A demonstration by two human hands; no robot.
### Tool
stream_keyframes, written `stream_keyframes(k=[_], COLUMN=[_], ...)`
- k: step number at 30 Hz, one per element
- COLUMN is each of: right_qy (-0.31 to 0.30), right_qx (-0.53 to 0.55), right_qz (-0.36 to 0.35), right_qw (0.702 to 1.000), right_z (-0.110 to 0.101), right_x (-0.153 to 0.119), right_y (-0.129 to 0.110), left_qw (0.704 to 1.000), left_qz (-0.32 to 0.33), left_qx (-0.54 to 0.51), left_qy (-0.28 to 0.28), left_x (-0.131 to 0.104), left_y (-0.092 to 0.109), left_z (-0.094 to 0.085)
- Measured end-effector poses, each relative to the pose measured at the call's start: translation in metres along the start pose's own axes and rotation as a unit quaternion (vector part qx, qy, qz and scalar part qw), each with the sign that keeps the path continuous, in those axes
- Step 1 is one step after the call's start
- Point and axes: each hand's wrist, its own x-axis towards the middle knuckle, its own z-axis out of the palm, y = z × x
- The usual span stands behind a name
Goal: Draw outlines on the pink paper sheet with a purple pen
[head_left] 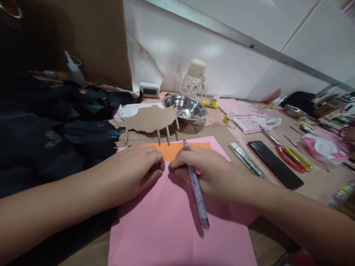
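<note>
A pink sheet (166,229) lies in front of me, with an orange sheet (166,149) at its far end. My right hand (199,166) holds a grey-purple patterned pen (197,192) between its fingers, the pen slanting across the hand. Something small and dark (171,170) shows at the right fingertips; I cannot make out what it is. My left hand (144,166) rests on the pink sheet with its fingers curled, close to the right fingertips. What it holds, if anything, is hidden.
Beyond the sheets are a cardboard cut-out (151,119), a metal bowl (185,108), a bottle (192,79) and a small clock (149,90). To the right lie a blade cutter (246,159), a black phone (275,164) and scissors (294,158). Dark cloth (55,136) covers the left.
</note>
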Motion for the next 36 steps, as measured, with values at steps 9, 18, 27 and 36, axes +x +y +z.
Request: stream_keyframes(k=[9,18,27,36], right_qy=[-0.119,0.081,0.168,-0.059], right_qx=[-0.032,-0.119,-0.064,-0.029], right_qz=[-0.007,0.105,0.218,0.24], right_qw=[0.992,0.984,0.959,0.969], right_z=[-0.004,-0.049,-0.066,-0.019], right_x=[0.003,-0.002,-0.036,-0.073], right_y=[-0.004,0.033,0.047,-0.021], left_qw=[1.0,0.999,1.0,1.0], left_qz=[-0.016,-0.026,-0.025,-0.016], left_qx=[0.01,0.009,0.007,0.004], left_qy=[-0.01,-0.021,-0.007,0.006], left_x=[0.003,0.003,0.0,-0.002], left_y=[0.002,0.008,0.008,0.005], left_z=[-0.001,-0.006,-0.004,0.001])
